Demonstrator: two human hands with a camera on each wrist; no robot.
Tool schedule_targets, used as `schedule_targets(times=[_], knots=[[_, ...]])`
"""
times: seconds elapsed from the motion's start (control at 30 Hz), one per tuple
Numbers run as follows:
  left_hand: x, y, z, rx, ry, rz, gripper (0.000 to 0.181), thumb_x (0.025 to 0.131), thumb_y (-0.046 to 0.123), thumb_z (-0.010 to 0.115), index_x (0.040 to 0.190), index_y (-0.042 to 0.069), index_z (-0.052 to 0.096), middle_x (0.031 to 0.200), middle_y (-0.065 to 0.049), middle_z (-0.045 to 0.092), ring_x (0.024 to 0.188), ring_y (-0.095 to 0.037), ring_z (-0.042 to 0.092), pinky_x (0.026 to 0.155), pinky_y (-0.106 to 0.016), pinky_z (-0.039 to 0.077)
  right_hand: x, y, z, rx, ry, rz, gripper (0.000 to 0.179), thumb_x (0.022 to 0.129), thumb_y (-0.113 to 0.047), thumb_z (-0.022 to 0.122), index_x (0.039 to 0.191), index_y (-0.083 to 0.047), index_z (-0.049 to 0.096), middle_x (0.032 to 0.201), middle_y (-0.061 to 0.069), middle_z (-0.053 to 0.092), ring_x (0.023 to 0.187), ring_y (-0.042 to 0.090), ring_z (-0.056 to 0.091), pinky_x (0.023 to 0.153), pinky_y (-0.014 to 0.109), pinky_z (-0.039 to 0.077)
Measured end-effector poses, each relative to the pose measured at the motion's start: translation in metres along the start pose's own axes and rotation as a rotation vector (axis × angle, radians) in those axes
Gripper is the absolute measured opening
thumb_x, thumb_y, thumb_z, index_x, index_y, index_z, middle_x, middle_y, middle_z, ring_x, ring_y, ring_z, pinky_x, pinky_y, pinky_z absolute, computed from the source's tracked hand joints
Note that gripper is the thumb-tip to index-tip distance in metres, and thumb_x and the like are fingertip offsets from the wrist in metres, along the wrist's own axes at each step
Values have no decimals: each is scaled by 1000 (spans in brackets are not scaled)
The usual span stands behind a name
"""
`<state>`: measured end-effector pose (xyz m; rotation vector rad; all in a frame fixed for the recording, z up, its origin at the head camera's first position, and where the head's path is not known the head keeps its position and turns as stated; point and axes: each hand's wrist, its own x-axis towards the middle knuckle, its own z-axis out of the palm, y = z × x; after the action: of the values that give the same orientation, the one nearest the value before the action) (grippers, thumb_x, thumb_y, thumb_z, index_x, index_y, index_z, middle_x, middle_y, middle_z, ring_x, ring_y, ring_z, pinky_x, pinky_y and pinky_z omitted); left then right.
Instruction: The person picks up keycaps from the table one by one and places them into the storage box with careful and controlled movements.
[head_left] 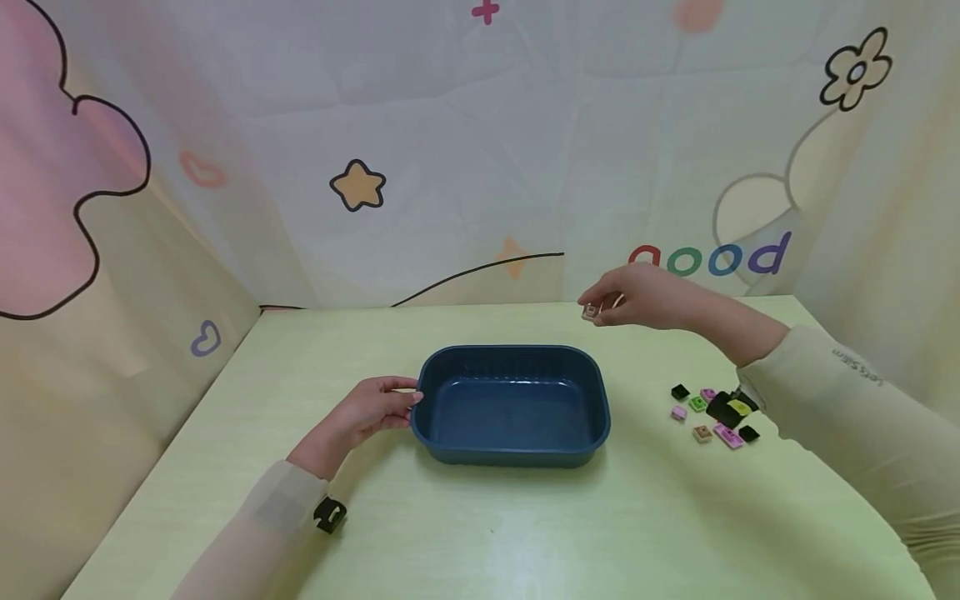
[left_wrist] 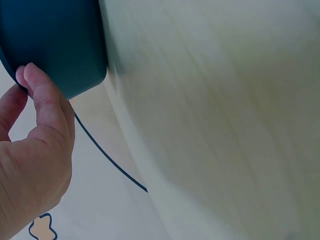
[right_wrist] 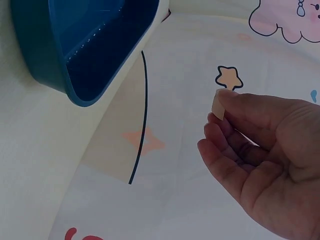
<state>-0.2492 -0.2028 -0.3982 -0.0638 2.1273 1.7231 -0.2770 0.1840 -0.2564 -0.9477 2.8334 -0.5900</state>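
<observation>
The right hand (head_left: 648,297) pinches a small piece (right_wrist: 218,105) at its fingertips, long axis seemingly near upright in the wrist view. The left hand (head_left: 372,408) grips the tray (head_left: 513,408), which stretches rightward from its fingers on the pale table (head_left: 480,533); beyond hangs a printed curtain (head_left: 450,167).

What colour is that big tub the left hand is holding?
The tub is dark blue, seen best in the head view.

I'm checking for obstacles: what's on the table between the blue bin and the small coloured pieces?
Only bare tabletop lies between the blue bin and the small coloured pieces; the head view shows this.
</observation>
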Motion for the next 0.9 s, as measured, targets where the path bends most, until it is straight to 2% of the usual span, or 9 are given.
schedule_targets(times=[0.23,0.43,0.63,0.9], knots=[[-1,0,-1,-12,-8,4,45,103,11,60,142,-10,49,75,5,67,66,-6,63,66,-16,59,11,-10,6,32,-20,14,33,94,-9,72,125,2,70,107,14,74,97,23,70,93,46,62],[-1,0,-2,-18,-5,1,45,103,10,60,141,-10,50,75,5,67,66,-6,63,66,-16,59,23,-17,13,80,-33,-19,32,94,-5,71,125,2,70,107,14,75,98,24,69,96,46,61],[-1,0,-2,-25,8,-14,43,102,10,60,140,-9,51,74,5,67,65,-7,63,66,-16,59,37,-21,24,99,-57,-35,32,95,-7,70,126,1,70,109,15,76,103,28,71,94,43,61],[1,-2,-2,-23,-7,2,44,103,10,60,141,-10,50,75,5,67,66,-7,63,67,-16,59,54,-27,38,120,-87,-39,31,96,-8,69,126,2,70,111,16,77,105,29,71,95,42,60]])
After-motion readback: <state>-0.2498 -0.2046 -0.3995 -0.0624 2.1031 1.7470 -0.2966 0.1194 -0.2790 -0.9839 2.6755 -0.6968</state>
